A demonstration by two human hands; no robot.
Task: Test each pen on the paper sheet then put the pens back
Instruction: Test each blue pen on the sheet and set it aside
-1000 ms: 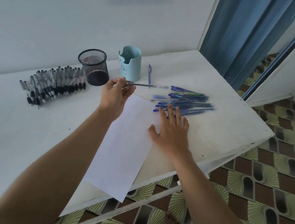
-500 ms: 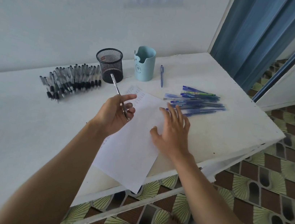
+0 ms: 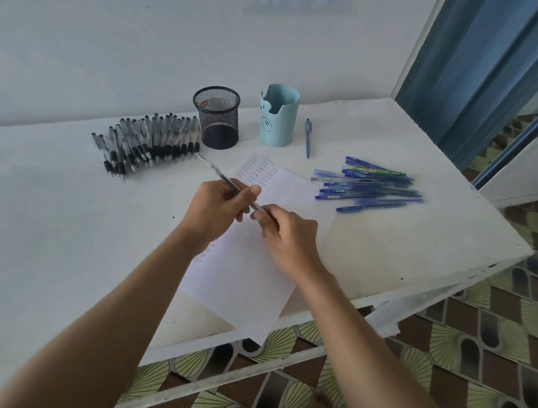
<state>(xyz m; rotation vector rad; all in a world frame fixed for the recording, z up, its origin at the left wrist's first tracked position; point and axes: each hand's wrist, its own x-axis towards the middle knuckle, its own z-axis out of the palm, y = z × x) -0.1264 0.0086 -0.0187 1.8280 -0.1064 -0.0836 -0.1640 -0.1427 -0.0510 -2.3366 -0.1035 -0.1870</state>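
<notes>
Paper sheet [image 3: 243,279] overhangs the worktop's [image 3: 50,225] near edge, lower centre. Nothing pins it, so a writing stroke could skid it off. Above it, centre frame, the left hand [image 3: 216,212] grip wraps the pen [image 3: 216,172] barrel and the right hand [image 3: 285,237] grip pinches its near end, possibly a cap (hidden). A hard tug could fling either. Farther back, upper left: black pens [image 3: 144,148] beside the mesh cup [image 3: 217,117]. Tested and untested pens could get mixed.
</notes>
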